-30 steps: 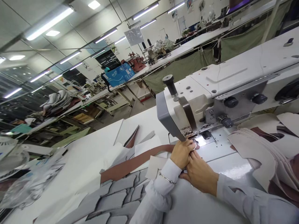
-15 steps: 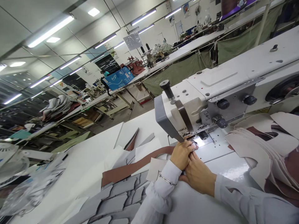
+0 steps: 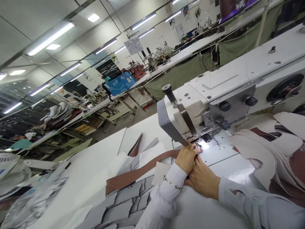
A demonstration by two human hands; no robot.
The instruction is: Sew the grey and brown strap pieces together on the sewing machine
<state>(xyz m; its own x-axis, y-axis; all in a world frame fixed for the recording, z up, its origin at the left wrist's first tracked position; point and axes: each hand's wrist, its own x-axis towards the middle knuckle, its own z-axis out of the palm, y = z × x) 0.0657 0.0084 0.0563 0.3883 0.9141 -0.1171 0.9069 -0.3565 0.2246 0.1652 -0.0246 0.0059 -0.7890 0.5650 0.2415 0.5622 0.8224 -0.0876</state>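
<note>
A long brown leather-like strip (image 3: 143,171) curves across the table to the lit needle area of a white sewing machine (image 3: 202,105). My left hand (image 3: 186,158) is closed on the strip's end, its bent fingertips right beside the presser foot (image 3: 196,143). Close against it, my right hand (image 3: 204,178) has its fingers pressed together, tips at the strip's edge and partly under the left hand. The stretch of strip beneath both hands is hidden. A pale square piece (image 3: 160,173) lies by my left wrist.
Stacked pale and brown cut pieces (image 3: 269,156) stand right of the needle area. Several grey pieces (image 3: 119,206) lie at front left, and clear plastic (image 3: 40,197) at far left. Behind is a long workbench (image 3: 183,55) with a blue box (image 3: 120,83).
The view has shifted slightly, moving the background a little left. Both hands keep nearly the same place at the presser foot; the strip has hardly moved.
</note>
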